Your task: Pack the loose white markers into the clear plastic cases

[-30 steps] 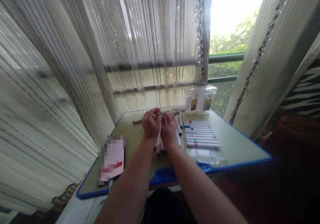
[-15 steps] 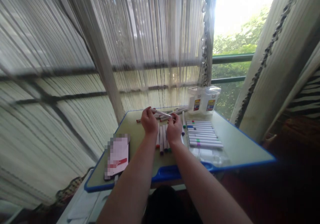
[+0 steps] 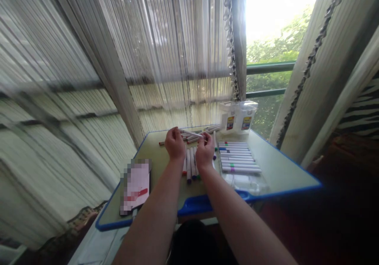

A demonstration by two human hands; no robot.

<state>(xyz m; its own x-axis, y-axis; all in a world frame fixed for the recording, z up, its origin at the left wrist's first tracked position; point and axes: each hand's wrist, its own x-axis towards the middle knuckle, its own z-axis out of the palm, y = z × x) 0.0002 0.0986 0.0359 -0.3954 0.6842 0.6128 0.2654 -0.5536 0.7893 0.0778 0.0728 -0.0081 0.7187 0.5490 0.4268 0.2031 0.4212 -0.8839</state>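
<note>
A white marker pen is stretched between my two hands above the table. My left hand pinches its left end, and the fingers of my right hand close round its right end. Under and between my wrists lies a row of white markers with coloured ends, partly hidden by my right hand. Beyond my hands more markers lie in a loose pile. To the right, several white markers lie side by side in a clear plastic case.
An open clear case lid with labels stands at the back right. A phone with a blurred screen lies at the left, a cable at its lower end. The pale table has a blue edge and a blue front handle. Curtains hang behind.
The view has shifted slightly, so the table and its things sit a little further left. Both hands still hold the marker pen in nearly the same pose.
</note>
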